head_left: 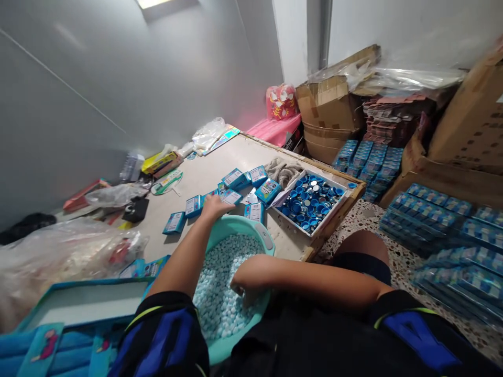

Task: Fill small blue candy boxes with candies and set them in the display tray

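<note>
A mint-green plastic basin [270, 301], filled with small pale blue rounded pellets [223, 283], sits tilted in front of me. Into the pellets dips my right hand [249, 277], its fingers curled down and partly buried among them. My left hand [215, 206] is at the basin's far rim, close to several small blue packets; its fingertips are mostly hidden, so I cannot tell what they grip. Nearby lie a blue packet [174, 223], another blue packet [268, 192] and one more blue packet [254, 212] beside the rim.
A white tray [325, 226] holds blue caps on the table's right, beside a grey cloth [283, 172]. Plastic bags [70, 251] and a blue case [90, 303] occupy the left. Cardboard boxes [332, 107] and wrapped blue stacks [424, 209] stand beyond the wooden table edge [341, 209].
</note>
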